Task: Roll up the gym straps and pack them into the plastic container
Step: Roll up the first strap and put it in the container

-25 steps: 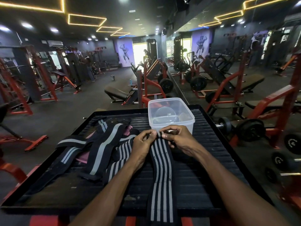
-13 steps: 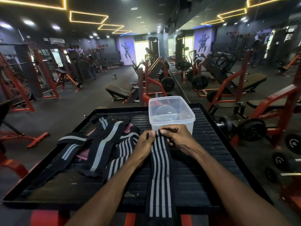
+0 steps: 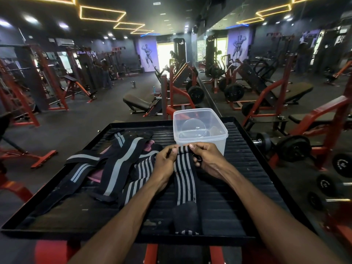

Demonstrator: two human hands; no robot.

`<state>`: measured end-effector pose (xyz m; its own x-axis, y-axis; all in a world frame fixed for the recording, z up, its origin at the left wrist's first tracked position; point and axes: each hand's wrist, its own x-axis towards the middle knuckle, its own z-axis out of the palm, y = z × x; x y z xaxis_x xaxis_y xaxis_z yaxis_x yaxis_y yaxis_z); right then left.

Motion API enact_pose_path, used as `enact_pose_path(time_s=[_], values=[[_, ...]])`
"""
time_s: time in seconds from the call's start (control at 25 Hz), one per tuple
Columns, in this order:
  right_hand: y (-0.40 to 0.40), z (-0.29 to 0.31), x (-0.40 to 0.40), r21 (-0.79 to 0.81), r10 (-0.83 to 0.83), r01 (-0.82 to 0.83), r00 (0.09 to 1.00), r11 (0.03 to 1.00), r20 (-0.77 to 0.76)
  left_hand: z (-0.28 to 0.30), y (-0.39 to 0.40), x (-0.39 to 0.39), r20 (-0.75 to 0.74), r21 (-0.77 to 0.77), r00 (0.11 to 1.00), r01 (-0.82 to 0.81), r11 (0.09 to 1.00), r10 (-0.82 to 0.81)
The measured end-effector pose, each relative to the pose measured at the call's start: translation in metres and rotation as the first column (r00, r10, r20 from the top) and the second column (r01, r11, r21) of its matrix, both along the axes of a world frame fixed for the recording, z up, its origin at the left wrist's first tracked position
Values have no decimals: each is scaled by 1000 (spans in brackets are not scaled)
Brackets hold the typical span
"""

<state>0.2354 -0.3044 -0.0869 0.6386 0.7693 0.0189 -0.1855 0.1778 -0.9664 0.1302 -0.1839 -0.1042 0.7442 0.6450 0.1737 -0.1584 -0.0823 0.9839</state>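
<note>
Shorter strap (image 3: 184, 180) tail on ribbed black tray (image 3: 253, 180), both hands (image 3: 165, 162) pinching its roll, gym machines around.

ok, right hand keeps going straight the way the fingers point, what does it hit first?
Right hand points left along the strap roll, so likely the left hand gripping the other side; depth unclear.

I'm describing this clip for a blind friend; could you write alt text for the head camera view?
Two hands, the left hand and right hand, pinch the far end of a black, grey-striped strap lying on a black ribbed tray, just in front of a clear plastic container. More straps lie heaped to the left; gym machines fill the background.
</note>
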Motion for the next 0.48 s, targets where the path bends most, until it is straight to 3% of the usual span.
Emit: enact_pose_path(time_s=[0.16, 0.32, 0.48], values=[[-4, 1, 1, -66, 26, -23, 999, 998, 36, 0, 1, 0, 34, 37, 998, -52, 998, 51], [-5, 0, 5, -57, -4, 7, 999, 998, 53, 8, -4, 2, -70, -109, 996, 44, 993, -52], [-3, -2, 4, -75, 30, -23, 995, 997, 98, 8, 4, -4, -134, -72, 986, 90, 993, -99]])
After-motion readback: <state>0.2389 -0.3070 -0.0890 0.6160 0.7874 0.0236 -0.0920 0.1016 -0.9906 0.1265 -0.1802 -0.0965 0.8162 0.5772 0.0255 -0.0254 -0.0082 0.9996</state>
